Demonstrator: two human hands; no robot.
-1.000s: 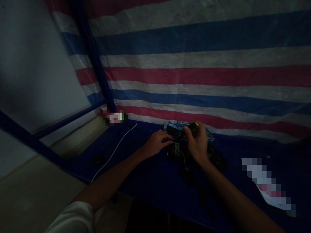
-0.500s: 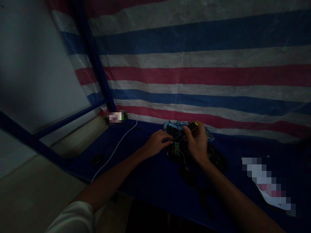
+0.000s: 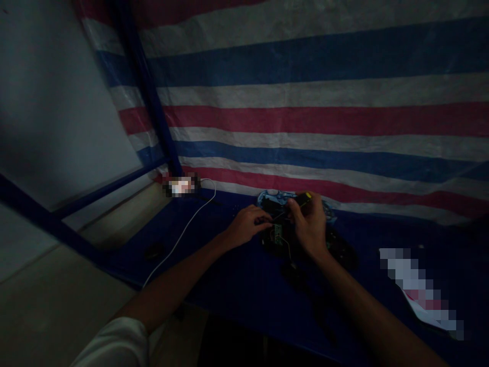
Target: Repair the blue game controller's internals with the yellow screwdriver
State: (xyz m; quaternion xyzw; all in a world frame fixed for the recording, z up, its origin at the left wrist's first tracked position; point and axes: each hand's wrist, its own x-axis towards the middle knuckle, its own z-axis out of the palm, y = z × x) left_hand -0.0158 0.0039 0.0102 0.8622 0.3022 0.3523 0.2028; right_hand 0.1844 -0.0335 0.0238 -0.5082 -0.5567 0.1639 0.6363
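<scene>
My right hand [image 3: 310,224] is closed around the black and yellow handle of a screwdriver [image 3: 304,199], whose thin shaft points down and left. Opposite it, my left hand [image 3: 250,224] has its fingers bent and drawn together by the screwdriver's tip; what they pinch, if anything, is too dark to make out. Beneath both hands lies a black base [image 3: 342,247] that looks like a toy car's chassis. It carries a small green circuit board [image 3: 278,234] with a thin pale wire leading off toward me. Behind it is a light-blue shell [image 3: 275,195], partly covered by my right hand.
Everything rests on a dark blue surface [image 3: 237,285] before a striped sheet [image 3: 305,120]. A white cable [image 3: 183,232] runs along the left from a blurred lit object [image 3: 181,186]. White paper [image 3: 424,298] lies right. A blue metal post [image 3: 147,97] stands left.
</scene>
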